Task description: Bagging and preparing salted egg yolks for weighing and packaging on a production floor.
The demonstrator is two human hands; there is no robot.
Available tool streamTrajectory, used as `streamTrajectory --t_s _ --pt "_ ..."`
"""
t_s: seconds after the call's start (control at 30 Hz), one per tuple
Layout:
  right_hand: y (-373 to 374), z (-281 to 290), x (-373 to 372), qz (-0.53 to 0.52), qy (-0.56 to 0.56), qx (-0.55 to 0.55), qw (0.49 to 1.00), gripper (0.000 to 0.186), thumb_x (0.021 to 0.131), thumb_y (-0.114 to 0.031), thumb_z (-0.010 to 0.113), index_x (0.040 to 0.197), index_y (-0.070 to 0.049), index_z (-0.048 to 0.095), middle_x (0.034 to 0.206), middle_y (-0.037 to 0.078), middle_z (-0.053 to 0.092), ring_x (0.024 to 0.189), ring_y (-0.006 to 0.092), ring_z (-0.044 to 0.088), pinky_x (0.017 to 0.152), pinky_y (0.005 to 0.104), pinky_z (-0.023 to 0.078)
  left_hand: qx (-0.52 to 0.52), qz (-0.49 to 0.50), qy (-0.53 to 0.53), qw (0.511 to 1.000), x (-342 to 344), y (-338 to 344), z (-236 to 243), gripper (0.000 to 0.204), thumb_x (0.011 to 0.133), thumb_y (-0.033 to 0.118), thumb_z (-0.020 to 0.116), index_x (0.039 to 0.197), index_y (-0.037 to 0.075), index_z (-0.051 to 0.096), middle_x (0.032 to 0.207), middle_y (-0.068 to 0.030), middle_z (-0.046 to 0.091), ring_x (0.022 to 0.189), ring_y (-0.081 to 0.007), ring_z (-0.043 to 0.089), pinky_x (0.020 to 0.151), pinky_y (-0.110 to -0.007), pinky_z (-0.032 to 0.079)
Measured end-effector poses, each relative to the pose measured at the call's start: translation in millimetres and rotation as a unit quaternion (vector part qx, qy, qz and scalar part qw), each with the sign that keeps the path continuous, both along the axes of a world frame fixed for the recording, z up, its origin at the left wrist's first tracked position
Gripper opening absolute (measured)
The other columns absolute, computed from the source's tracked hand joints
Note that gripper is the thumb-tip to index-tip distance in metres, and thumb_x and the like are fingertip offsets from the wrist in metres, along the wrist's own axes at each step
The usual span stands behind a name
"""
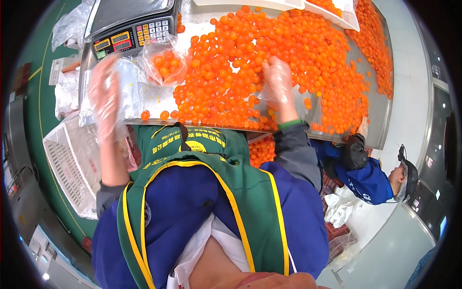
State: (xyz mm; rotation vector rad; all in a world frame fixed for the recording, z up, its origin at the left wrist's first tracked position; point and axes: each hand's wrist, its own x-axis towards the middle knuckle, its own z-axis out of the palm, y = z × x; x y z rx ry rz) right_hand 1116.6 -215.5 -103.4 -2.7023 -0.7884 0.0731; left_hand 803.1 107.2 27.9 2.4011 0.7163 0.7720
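My left hand (104, 94), in a clear plastic glove, hovers over flat clear plastic bags (130, 89) at the table's left. Its fingers are loosely curved and apart, slightly blurred, with nothing visible in them. Gloved the same way, my right hand (278, 83) is in the middle of a wide spread of glossy orange balls (226, 48) that look like egg yolks. Its fingers are curled down, and what they hold, if anything, is hidden. Between the hands stands an open clear plastic bag (166, 62) with several orange balls inside.
A digital scale (132, 36) sits at the back left. White trays (332, 14) stand at the far edge of the metal table (385, 111). A white plastic crate (72, 166) is at lower left. On the right, a co-worker (365, 178) in blue reaches to the table.
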Motion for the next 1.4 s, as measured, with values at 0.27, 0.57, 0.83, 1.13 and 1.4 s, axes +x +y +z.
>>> streamTrajectory --t_s 0.27,0.57,0.83,1.13,1.4 --pt "2 30 -2 -0.204 0.555 0.289 0.753 0.018 0.093 -0.02 0.063 0.095 -0.002 0.061 0.078 0.008 0.066 0.066 0.0158 0.06 0.055 0.0281 0.048 -0.189 -0.338 0.081 0.918 136 -115 -55 0.027 0.096 0.015 0.065 0.12 0.002 0.068 0.116 -0.0126 0.072 0.107 -0.0234 0.068 0.094 -0.034 0.052" --pt "-15 -1 -75 -0.175 0.637 0.566 0.493 0.015 0.099 -0.016 0.06 0.104 -0.002 0.061 0.089 0.011 0.068 0.068 0.0167 0.065 0.054 0.0241 0.053 -0.684 -0.201 0.075 0.697 161 -165 -94 0.014 0.094 0.015 0.067 0.094 0.001 0.069 0.085 -0.0068 0.068 0.076 -0.0125 0.064 0.071 -0.029 0.056" --pt "-13 13 -85 -0.146 0.617 0.5 0.59 0.013 0.098 -0.014 0.061 0.102 -0.002 0.061 0.082 0.009 0.065 0.066 0.015 0.064 0.053 0.0241 0.05 -0.671 -0.202 0.11 0.705 151 -159 -94 0.012 0.094 0.015 0.067 0.094 0.003 0.067 0.088 -0.0063 0.069 0.077 -0.0123 0.065 0.073 -0.029 0.056" --pt "-27 37 -103 -0.061 0.531 0.264 0.803 0.013 0.097 -0.016 0.066 0.104 -0.006 0.067 0.081 0.004 0.068 0.065 0.0083 0.062 0.056 0.0235 0.048 -0.594 -0.14 0.12 0.783 37 -76 -52 0.016 0.089 0.023 0.067 0.084 0.008 0.064 0.075 0.0013 0.059 0.068 -0.0099 0.057 0.063 -0.026 0.048" --pt "-53 12 -10 -0.101 0.099 -0.009 0.99 0.032 0.092 -0.031 0.067 0.106 -0.002 0.067 0.093 0.021 0.071 0.083 0.0384 0.068 0.074 0.0446 0.053 -0.33 0.207 0.367 0.845 -284 72 -127 0.02 0.089 0.025 0.065 0.093 0.006 0.068 0.075 -0.008 0.069 0.063 -0.0193 0.064 0.058 -0.031 0.048"
